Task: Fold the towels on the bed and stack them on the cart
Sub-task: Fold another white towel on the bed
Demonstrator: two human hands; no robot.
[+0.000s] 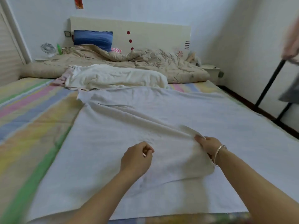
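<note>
A large white towel lies spread across the striped bed, with a long raised crease running from its far left corner toward its middle. My right hand, with a bracelet on the wrist, pinches the near end of that crease and lifts the cloth. My left hand hovers just above the towel with fingers curled, holding nothing. A crumpled heap of white towels with a pink one at its left end lies farther up the bed. A black cart frame stands at the right edge, with cloth on it.
A beige quilt and a blue pillow lie against the headboard. A small fan stands at the far left. A white nightstand sits in the far right corner. The wall runs close along the bed's right side.
</note>
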